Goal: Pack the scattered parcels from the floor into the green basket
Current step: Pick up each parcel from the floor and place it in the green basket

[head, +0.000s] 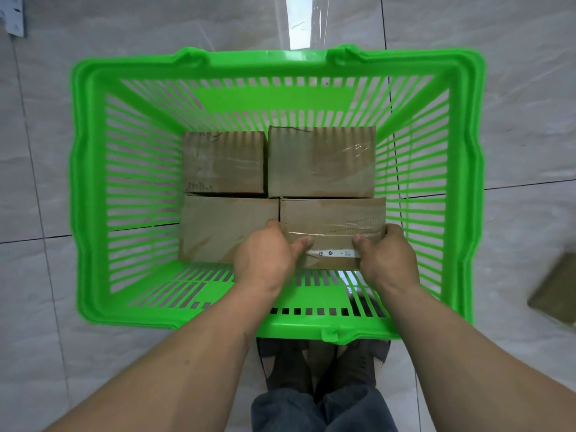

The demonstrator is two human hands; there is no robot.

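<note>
A green slatted basket (pixel 93 188) stands on the tiled floor below me. Several brown cardboard parcels lie flat inside it. Two sit at the far side: one on the left (pixel 223 162) and one on the right (pixel 321 162). A third parcel (pixel 218 227) lies near left. The near right parcel (pixel 333 218) has clear tape and a white label strip. My left hand (pixel 268 257) grips its left end and my right hand (pixel 386 257) grips its right end, thumbs on top.
Another brown parcel (pixel 558 291) lies on the floor outside the basket at the right edge. A white object (pixel 12 14) sits at the top left corner. My feet (pixel 321 366) stand just behind the basket's near rim.
</note>
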